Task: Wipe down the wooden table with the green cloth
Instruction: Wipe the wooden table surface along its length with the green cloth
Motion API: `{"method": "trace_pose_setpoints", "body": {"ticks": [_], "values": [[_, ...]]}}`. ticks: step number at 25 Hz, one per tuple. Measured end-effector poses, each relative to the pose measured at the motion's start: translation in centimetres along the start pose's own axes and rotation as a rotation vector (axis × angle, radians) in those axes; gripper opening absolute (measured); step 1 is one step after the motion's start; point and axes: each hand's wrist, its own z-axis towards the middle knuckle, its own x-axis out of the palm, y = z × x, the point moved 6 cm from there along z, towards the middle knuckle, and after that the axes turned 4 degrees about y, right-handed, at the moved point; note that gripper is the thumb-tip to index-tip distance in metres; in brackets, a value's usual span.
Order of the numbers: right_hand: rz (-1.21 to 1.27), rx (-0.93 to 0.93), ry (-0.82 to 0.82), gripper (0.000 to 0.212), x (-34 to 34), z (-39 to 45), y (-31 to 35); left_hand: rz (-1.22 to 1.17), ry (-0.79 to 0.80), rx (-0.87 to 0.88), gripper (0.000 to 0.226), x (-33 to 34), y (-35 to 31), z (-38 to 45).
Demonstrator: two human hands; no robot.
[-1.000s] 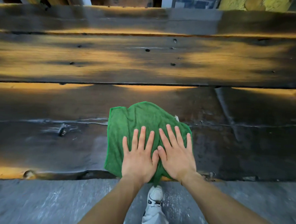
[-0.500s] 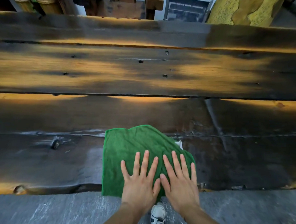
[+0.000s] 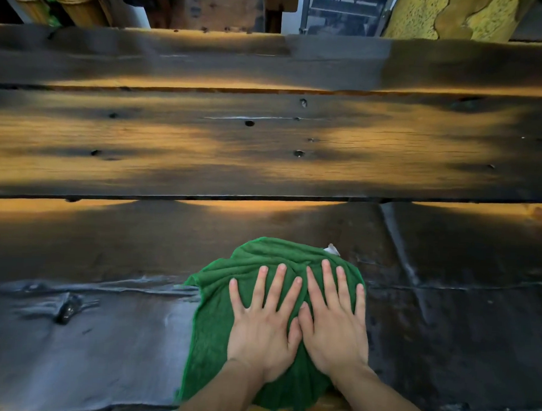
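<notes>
**Soft cloth, flat palms**

The cloth [image 3: 277,303] lies bunched at the tabletop's [image 3: 266,148] near edge. The left hand [image 3: 262,326] and right hand [image 3: 332,325] press it side by side, fingers straight and spread. It looks light and limp, likely to ruck; broad palm pressure should steer it best.

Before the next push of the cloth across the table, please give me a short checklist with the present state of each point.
1. Left hand flat on the green cloth, fingers spread: ok.
2. Right hand flat on it beside the left: ok.
3. Cloth spread smooth: not ok, it is bunched and wrinkled at the far edge.
4. Cloth fully on the wooden table: not ok, its near part hangs over the edge.
5. Path ahead free of loose things: ok.
6. Cloth damp enough: cannot tell.
</notes>
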Motion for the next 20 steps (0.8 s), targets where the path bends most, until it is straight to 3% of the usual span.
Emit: {"method": "trace_pose_setpoints", "body": {"ticks": [9,16,20], "values": [[0.031,0.01,0.088,0.065,-3.3,16.6,-3.5,-0.046,0.009,-0.103,0.06,-3.9,1.6,15.8],[0.053,-0.003,0.057,0.069,-5.9,31.7,-5.9,-0.038,0.0,-0.178,0.058,-8.3,3.6,30.1],[0.037,-0.022,0.046,0.061,-7.5,39.8,-6.8,-0.029,0.009,-0.21,0.057,-10.3,5.2,37.5]]}}
